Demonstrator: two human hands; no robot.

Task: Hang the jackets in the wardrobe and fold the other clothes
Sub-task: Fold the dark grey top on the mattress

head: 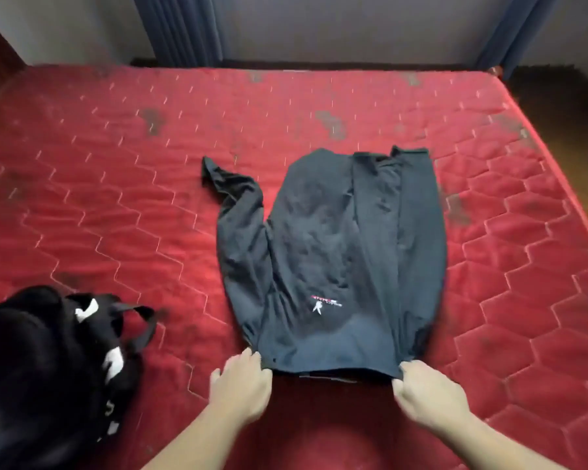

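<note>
A dark long-sleeved top point(333, 252) is laid flat on the red mattress point(116, 164), one side already folded in, the other sleeve point(233, 205) trailing loose. Its near edge is pinched at both corners by the left hand point(241, 385) and right hand point(428, 391). Folding appears underway; next, the loose sleeve probably needs tucking in. A black bag point(48, 361) lies nearby.
</note>
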